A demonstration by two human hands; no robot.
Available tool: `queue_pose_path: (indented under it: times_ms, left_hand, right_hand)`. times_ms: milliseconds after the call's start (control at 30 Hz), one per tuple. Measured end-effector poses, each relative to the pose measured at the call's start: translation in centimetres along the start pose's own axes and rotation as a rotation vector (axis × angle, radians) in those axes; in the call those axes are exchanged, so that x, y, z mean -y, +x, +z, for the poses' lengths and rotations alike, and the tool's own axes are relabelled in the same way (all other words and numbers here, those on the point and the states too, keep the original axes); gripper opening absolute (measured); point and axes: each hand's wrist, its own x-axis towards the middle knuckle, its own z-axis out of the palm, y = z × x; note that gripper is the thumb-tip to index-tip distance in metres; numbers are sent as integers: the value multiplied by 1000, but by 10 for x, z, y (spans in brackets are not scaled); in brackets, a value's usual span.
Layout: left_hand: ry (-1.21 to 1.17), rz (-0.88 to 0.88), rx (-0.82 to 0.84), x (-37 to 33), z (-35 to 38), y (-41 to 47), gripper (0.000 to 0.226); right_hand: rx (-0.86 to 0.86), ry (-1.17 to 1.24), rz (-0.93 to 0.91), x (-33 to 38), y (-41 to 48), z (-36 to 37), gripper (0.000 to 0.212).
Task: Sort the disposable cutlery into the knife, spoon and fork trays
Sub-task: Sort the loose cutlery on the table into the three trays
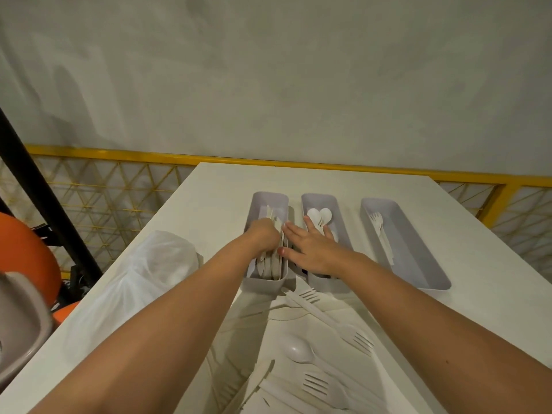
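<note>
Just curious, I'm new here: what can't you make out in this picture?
Head view only:
Left hand hides how many knives it grips in the knife tray.
Right hand covers much of the spoon tray.
Loose cutlery pile: cut off by the bottom edge, partly under the forearms.

Long grey plastic trays (270, 195): 3. White plastic spoons (313, 215) in middle tray: 2 bowls visible. White plastic forks (377, 223) in right tray: 2. Loose on white counter (215, 198): 3 forks, 1 spoon. White plastic knives (273, 265), left tray: stacked, uncountable.
</note>
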Motion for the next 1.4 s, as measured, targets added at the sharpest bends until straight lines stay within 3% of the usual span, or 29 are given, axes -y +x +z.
queue_pose_path:
  times_ms: [167,333,500,600,800,1033,1267,1333,1400]
  left_hand:
    - [135,139,45,2,3,10,36]
    - [-70,157,10,3,-10,-9,41]
    - [-203,329,-112,13,-20,-32,39]
    - [-221,418,-81,21,-21,-51,29]
    - [-247,546,1,32,-10,-89,14]
    - [-253,615,89,28,20,-111,14]
    - [-119,698,124,20,42,-126,24]
    - [-60,744,132,18,47,-130,30]
    - [-46,780,147,16,49,-134,22]
  right_hand:
    - [0,17,2,-1,0,1,65]
    - [-1,21,1,2,-3,-1,64]
    - [-207,126,-75,13,-24,-16,52]
    - [-281,175,-132,19,-48,-27,36]
    - [-94,155,-88,9,-101,-18,13]
    - [104,-1,43,-6,-143,9,39]
    - [-2,-58,42,-7,-156,15,26]
    - [-76,-71,39,-7,-159,4,34]
    - [-146,-29,23,-8,-162,-6,18]
